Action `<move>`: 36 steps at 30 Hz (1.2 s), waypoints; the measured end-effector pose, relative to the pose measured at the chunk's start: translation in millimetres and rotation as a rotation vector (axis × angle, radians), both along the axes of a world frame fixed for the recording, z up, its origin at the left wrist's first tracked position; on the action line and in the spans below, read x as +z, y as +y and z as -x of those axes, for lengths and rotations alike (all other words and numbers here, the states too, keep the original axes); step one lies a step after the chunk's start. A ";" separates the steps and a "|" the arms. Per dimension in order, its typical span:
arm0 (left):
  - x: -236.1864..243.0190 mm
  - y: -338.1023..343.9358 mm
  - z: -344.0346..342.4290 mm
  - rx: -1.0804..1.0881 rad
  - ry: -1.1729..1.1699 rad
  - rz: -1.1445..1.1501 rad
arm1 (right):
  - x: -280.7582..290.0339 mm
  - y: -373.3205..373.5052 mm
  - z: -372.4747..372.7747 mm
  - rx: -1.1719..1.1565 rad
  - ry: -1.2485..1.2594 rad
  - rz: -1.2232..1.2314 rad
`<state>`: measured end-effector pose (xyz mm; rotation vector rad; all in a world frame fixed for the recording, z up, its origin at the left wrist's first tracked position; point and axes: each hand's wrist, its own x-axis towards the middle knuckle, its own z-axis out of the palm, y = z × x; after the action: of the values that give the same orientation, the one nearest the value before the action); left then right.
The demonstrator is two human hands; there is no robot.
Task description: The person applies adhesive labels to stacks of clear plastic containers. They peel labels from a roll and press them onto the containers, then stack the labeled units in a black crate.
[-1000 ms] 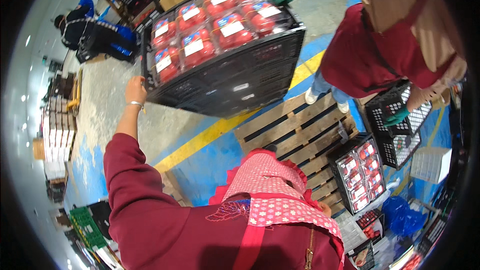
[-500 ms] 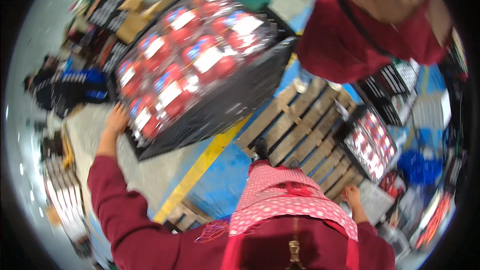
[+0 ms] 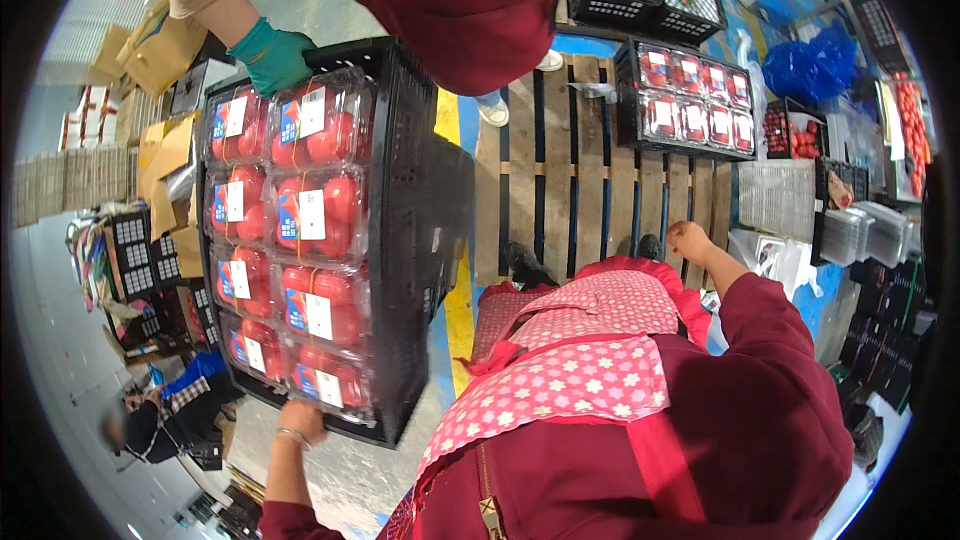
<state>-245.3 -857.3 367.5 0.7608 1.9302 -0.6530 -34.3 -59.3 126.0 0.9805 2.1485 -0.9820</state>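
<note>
Beyond left edge of wooden pallet [image 3: 556, 140]: black crate [image 3: 400, 160] with packs of red fruits [image 3: 325, 215], held at far edge by co-worker's green-gloved hand [image 3: 275, 58], at near edge by left hand [image 3: 303, 421]. Over pallet's near right corner: right hand [image 3: 690, 240], loosely curled.

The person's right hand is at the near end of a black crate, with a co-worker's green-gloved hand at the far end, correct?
Not the right hand: the head view shows the person's left hand at the near end of the black crate. The co-worker's green-gloved hand is at the far end.
</note>
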 end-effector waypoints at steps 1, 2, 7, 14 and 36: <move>9.7 32.2 -7.6 0.012 0.005 -0.071 | 2.3 0.2 -1.5 -0.002 0.028 -0.009; 16.1 58.3 -17.3 0.018 -0.046 -0.132 | 4.8 1.3 -3.4 0.006 0.055 -0.026; -1.7 196.1 -69.2 0.029 -0.086 -0.473 | 22.6 15.8 17.8 0.085 0.193 0.033; 10.4 342.6 -96.0 -0.009 -0.034 -0.389 | -25.3 83.1 -101.4 -0.292 0.344 0.361; -177.8 1143.1 -209.6 1.003 -0.422 -0.693 | -26.7 280.2 -423.7 -0.912 0.427 0.148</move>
<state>-35.7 285.7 189.7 0.1948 1.8160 0.7562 389.3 220.9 99.2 1.8670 1.8631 -1.8757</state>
